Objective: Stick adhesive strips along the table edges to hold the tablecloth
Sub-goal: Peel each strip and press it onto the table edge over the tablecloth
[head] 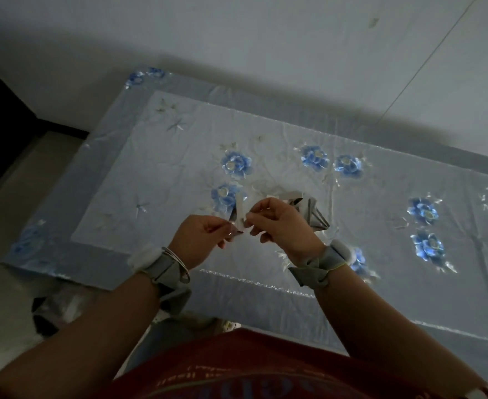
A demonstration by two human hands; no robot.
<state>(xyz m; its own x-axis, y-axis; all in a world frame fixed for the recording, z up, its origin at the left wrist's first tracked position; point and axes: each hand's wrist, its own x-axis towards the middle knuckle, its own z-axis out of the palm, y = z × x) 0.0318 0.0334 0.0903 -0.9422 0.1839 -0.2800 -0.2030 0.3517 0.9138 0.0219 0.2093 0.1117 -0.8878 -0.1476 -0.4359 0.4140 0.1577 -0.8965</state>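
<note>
Adhesive strip (240,213) stands lengthwise upward, pinched by left hand (202,237) and right hand (283,223).

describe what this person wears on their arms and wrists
Forearms bare, no sleeves. Behind the left hand, a grey strap band with a white pad, plus thin silver bangles. Behind the right hand, a grey wristband with a yellowish edge.

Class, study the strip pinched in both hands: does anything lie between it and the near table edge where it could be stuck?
Nothing visible does. Left hand and right hand pinch the strip above the tablecloth; only the person's own forearms cross towards the near table edge. Spare strips lie beyond the right hand.
</note>
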